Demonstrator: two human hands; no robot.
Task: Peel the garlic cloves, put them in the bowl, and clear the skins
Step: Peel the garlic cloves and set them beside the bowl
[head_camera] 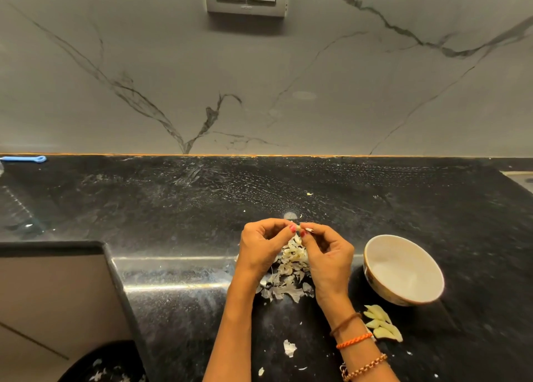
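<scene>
Both hands meet above the black counter, fingertips together. My left hand (261, 247) and my right hand (326, 254) pinch a small garlic clove (298, 227), mostly hidden by the fingers, with a bit of pale skin sticking out at the right thumb. Below the hands lies a pile of papery garlic skins (288, 277). Several peeled, yellowish cloves (382, 322) lie on the counter just right of my right wrist. A white bowl (403, 269) stands to the right, tilted toward me, with nothing visible inside.
Loose skin scraps (289, 348) lie near the front of the counter. A raised ledge and panel (57, 280) fills the lower left. A blue strip (24, 159) lies at the back left by the marble wall. A sink edge (519, 176) shows at far right.
</scene>
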